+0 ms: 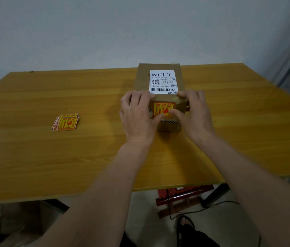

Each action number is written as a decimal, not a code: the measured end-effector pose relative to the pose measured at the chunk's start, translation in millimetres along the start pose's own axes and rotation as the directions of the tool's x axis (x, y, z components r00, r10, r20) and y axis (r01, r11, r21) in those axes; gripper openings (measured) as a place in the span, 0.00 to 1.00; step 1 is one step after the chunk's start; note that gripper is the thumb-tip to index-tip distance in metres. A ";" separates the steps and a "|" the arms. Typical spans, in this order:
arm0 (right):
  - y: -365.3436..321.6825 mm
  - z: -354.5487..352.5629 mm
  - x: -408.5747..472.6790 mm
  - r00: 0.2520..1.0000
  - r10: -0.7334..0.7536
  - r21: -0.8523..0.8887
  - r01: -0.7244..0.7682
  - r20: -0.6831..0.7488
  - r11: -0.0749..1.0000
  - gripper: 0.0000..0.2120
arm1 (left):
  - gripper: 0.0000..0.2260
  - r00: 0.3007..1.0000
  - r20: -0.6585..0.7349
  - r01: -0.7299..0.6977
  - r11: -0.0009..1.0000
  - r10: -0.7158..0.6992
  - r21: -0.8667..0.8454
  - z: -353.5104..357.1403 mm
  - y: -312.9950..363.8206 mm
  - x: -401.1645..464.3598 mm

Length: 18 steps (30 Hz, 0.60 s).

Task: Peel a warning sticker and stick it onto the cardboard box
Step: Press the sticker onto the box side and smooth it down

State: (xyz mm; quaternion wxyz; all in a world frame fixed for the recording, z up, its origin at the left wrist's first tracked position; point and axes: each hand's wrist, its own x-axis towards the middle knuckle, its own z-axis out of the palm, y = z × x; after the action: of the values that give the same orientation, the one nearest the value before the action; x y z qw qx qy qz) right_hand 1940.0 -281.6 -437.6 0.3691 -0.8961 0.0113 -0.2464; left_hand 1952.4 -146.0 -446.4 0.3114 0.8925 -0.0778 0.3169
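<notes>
Left hand (137,114) and right hand (192,113): forearms extended, palms down, fingers spread over near end of cardboard box (159,81); both thumbs press warning sticker (163,110) flat on its front face, hiding lower edge. Box on desk (87,148); sticker stack (66,122) well left.

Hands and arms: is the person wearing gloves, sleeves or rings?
No. The left hand and right hand are bare, with no gloves, and no rings or watch show. Both forearms are uncovered right to the picture's bottom edge, so no sleeves are visible.
</notes>
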 end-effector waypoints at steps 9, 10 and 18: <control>-1.7 1.8 0.9 1.000 0.001 -0.004 -0.001 -0.014 1.000 0.22 | 0.16 1.000 -0.025 -0.013 0.997 0.011 -0.073 -0.8 -8.0 5.1; -2.4 2.6 1.1 1.000 0.008 -0.004 -0.008 -0.025 1.000 0.22 | 0.14 0.999 -0.037 -0.001 0.996 -0.003 -0.087 -0.7 -6.8 5.2; -1.1 0.3 0.5 1.000 0.009 0.000 -0.009 -0.022 1.000 0.24 | 0.21 0.998 0.010 -0.054 0.998 0.054 -0.017 -4.1 -9.3 4.6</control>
State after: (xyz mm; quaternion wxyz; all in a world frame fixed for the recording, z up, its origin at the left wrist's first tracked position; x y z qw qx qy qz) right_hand 1940.4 -280.7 -436.9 0.3700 -0.8933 0.0197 -0.2545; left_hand 1957.0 -135.8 -445.8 0.3098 0.8890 -0.1062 0.3199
